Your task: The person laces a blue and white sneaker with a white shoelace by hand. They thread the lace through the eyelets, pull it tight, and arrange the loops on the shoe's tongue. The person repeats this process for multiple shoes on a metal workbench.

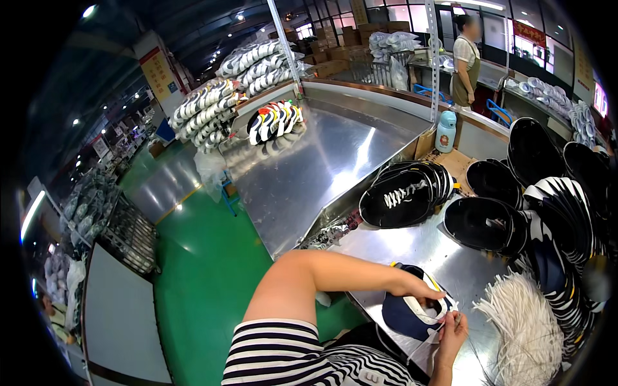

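Observation:
A navy shoe upper (405,318) with a white lining and a yellow edge lies at the front of the metal table. My left hand (420,287) grips it at the opening, thumb along the rim and the other fingers partly hidden inside. On its right side, my right hand (452,329) is closed in a pinch at the eyelet edge, on what looks like a white shoelace; the fingertips cover most of it. A loose white lace hangs down beside the upper. Close to my right hand lies a thick bundle of white shoelaces (518,321).
Black shoe uppers (402,199) stand stacked on the metal table (364,248), with more piles (560,219) at the right. A light-blue bottle (445,132) stands behind them. Beyond is a metal-topped bench (322,151) with bundled striped uppers (275,122). A person (466,61) stands at the back.

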`<state>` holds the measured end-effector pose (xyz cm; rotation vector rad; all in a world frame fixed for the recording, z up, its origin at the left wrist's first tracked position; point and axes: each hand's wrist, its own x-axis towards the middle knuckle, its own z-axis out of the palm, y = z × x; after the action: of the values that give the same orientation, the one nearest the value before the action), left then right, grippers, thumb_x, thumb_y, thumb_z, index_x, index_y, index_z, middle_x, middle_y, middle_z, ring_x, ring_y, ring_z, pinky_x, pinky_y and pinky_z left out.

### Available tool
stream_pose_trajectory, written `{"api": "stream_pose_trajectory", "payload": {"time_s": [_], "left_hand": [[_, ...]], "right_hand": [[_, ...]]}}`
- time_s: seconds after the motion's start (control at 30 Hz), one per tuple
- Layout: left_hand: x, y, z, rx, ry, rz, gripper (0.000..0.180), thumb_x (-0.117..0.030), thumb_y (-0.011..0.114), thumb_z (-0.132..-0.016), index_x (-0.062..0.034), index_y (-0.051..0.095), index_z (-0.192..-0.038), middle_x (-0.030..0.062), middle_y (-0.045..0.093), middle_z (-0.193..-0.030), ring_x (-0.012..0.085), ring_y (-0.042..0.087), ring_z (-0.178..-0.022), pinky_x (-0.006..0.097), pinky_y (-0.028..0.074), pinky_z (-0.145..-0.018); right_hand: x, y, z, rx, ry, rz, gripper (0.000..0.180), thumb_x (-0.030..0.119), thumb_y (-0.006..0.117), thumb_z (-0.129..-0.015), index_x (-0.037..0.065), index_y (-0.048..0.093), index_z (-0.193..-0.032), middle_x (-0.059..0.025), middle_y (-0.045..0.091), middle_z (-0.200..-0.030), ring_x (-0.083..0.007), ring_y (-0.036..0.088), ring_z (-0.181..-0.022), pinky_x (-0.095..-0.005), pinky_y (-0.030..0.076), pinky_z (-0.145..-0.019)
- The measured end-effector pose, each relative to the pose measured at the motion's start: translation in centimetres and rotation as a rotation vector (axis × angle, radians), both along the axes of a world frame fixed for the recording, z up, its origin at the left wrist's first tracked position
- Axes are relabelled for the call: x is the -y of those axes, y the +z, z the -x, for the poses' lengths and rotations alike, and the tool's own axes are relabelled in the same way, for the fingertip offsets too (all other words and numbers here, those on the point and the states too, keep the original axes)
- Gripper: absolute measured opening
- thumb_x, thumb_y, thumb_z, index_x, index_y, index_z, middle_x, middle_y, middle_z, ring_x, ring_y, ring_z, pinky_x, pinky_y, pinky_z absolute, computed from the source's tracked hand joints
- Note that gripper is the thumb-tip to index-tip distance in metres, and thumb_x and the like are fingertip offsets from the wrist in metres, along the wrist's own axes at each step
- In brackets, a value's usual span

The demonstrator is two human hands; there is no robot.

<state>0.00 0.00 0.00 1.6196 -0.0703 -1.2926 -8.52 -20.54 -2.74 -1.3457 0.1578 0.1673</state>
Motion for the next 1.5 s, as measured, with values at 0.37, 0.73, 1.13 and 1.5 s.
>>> {"api": "stream_pose_trajectory", "payload": {"time_s": [0.37,0.73,1.13,1.5], "left_hand": [[4.1,-2.9,4.9,0.014,0.589,0.424,0.045,-0.044,0.069,-0.092,-0.0030,0.070,-0.111,0.0010,0.067,-0.104,0.0097,0.056,-0.086,0.022,0.046,-0.078],[3.4,0.7,8.4,0.234,0.806,0.519,0.024,-0.017,0.063,-0.098,-0.0002,0.067,-0.115,0.0031,0.069,-0.105,0.0102,0.064,-0.093,0.024,0.051,-0.083],[4.3,1.9,8.1,0.339,0.866,0.443,0.020,-0.011,0.069,-0.093,-0.0011,0.069,-0.111,0.0019,0.070,-0.103,0.0082,0.064,-0.088,0.022,0.051,-0.077],[4.5,1.1,7.7,0.418,0.818,0.331,0.019,-0.008,0.069,-0.092,-0.0006,0.070,-0.109,0.0028,0.070,-0.104,0.0094,0.065,-0.089,0.023,0.051,-0.078]], "right_hand": [[0.3,1.7,0.6,0.136,-0.200,-0.010,0.011,0.005,0.058,-0.096,0.004,0.055,-0.107,-0.0012,0.059,-0.080,-0.0016,0.041,-0.053,-0.0161,0.029,-0.047],[-0.9,2.5,1.5,0.154,-0.013,-0.022,0.021,0.002,0.065,-0.093,0.004,0.050,-0.109,-0.0033,0.066,-0.079,-0.0043,0.054,-0.063,-0.0178,0.041,-0.056],[0.5,4.1,1.9,0.212,0.091,0.383,0.029,0.009,0.068,-0.092,0.001,0.049,-0.112,-0.0093,0.068,-0.087,-0.0130,0.066,-0.080,-0.0242,0.050,-0.072],[2.4,4.6,1.2,0.260,0.134,0.445,0.013,0.006,0.061,-0.096,-0.001,0.055,-0.105,-0.0130,0.071,-0.086,-0.0219,0.072,-0.079,-0.0290,0.054,-0.071]]}}
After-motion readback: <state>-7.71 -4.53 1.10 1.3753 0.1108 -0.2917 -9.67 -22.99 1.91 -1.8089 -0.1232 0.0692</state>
